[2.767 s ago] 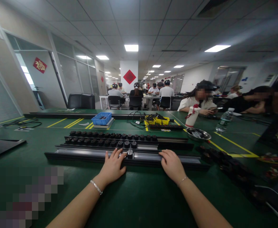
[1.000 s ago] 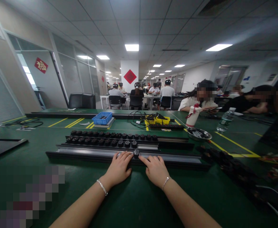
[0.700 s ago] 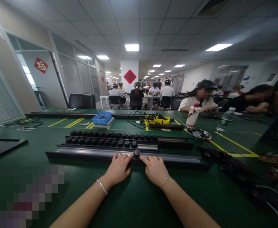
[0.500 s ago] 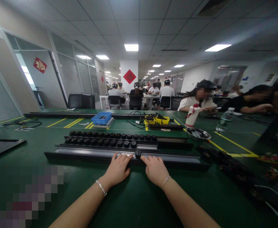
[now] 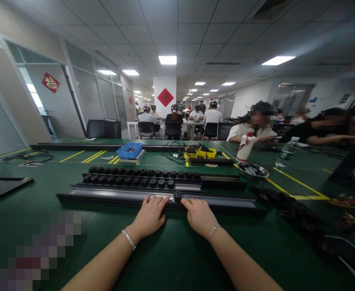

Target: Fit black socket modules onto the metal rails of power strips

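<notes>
A long black rail [image 5: 104,198] with a shiny metal channel lies across the table in front of me. One small black module [image 5: 177,197], shaped like a power socket, sits in the channel near its middle. Resting on the rail left of the module is my left hand [image 5: 151,216], fingers stretched out and a slight gap between fingertip and module. My right hand [image 5: 200,215] is at the other side, its index fingertip at or very near the module's right edge and its fingers loosely extended. Neither hand is wrapped around anything.
Behind are two more rails, carrying rows of black modules [image 5: 129,182]. Farther back stand a blue bin [image 5: 130,150], a yellow tray [image 5: 206,153] with cables, a metal bowl [image 5: 253,171] and a water bottle [image 5: 288,152]. Dark parts [image 5: 298,212] lie to the right. Co-workers sit opposite.
The module has slid slightly to the right along the channel, and my right hand has shifted right with it. My left hand has stayed almost in place.
</notes>
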### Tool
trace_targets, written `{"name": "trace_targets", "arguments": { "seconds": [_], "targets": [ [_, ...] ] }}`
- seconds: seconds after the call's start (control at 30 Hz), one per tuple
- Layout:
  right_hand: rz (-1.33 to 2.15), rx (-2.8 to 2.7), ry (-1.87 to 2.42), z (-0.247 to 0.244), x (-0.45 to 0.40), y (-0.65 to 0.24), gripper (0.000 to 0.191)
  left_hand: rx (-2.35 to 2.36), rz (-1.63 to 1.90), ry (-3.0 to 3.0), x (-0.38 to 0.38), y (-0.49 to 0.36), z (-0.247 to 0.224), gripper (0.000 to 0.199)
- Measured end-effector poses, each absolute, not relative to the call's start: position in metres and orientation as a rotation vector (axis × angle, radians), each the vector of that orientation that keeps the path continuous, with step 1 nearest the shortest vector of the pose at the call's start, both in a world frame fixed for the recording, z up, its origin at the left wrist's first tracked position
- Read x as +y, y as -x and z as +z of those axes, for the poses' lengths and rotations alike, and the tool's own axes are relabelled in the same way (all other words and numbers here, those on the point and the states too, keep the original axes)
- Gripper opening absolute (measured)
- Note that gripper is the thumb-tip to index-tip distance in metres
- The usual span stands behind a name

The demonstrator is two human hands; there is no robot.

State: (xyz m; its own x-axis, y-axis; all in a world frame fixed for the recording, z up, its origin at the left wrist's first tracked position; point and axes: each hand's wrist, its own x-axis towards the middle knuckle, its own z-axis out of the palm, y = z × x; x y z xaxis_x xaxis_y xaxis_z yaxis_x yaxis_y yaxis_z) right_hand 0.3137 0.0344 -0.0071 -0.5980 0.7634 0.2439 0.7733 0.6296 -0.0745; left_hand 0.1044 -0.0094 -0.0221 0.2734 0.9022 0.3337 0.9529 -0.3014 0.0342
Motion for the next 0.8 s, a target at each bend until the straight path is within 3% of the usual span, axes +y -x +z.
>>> {"name": "trace_targets", "arguments": {
  "seconds": [0.8],
  "targets": [
    [-0.036,-2.559,1.249,-0.0043,0.036,-0.3221,0.04,-1.719,-0.469,2.373,-0.0088,-0.1031,-0.0236,0.058]
  ]
}}
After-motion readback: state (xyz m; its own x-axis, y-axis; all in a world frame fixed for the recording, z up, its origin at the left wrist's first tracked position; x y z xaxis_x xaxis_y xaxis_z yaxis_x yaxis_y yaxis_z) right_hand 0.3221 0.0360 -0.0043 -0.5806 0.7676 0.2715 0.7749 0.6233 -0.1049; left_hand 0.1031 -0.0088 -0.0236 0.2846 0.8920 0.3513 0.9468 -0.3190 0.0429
